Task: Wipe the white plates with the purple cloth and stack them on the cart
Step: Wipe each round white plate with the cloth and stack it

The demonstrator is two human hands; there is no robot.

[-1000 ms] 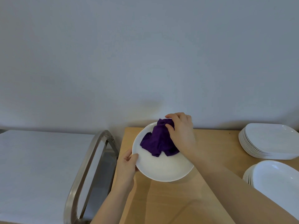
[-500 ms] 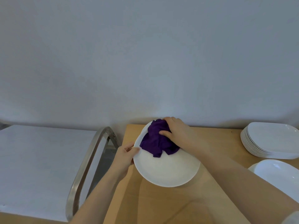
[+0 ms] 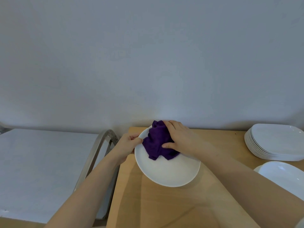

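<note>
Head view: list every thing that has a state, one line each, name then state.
round white plate: tilted, held above the wooden table, purple cloth on its upper part.
purple cloth: bunched, pressed on the plate.
left hand: grips the plate's left rim.
right hand: grips the cloth.
far stack of plates: resting on the table.
near stack of plates: on the table, partly out of frame.
cart top: holds no plates.

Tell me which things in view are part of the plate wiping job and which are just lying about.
Part of the job:
- round white plate, gripped at its rim by the left hand
- purple cloth, pressed on the plate by the right hand
- stack of white plates and a nearer plate pile, right
- cart top with metal handle, left

Just there:
- wooden table
- wall
</note>
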